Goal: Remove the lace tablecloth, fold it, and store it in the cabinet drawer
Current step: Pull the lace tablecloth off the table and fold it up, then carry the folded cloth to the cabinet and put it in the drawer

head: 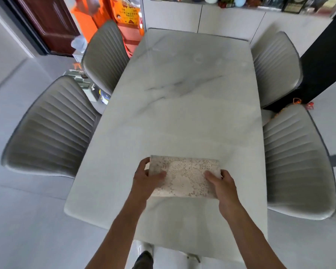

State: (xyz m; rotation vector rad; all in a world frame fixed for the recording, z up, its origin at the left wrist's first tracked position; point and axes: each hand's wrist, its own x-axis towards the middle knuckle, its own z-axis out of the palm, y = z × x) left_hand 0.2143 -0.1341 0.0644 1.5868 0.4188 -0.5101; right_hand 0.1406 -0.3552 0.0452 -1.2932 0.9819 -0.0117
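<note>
Lace tablecloth (184,177) folded small, flat rectangle at near end of worktop (182,105). Long side runs left to right. Left hand (146,180) pinches left end, right hand (222,184) pinches right end; both grips closed on cloth, thumbs on top. Cloth sits right between hands, both equally near. Looks ready to lift. Worktop pale marble, otherwise bare. Four grey chairs (52,129) tucked beside it. White cabinet (229,22) against far wall, well apart from cloth; no drawer seen open.

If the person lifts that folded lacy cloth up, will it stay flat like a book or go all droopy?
Probably droopy. The lace tablecloth is thin fabric folded into a small rectangle, so unsupported parts would likely sag or unfold. The left hand and right hand grip opposite ends, which should keep it together. It looks light, and unlikely to slip or break.
</note>
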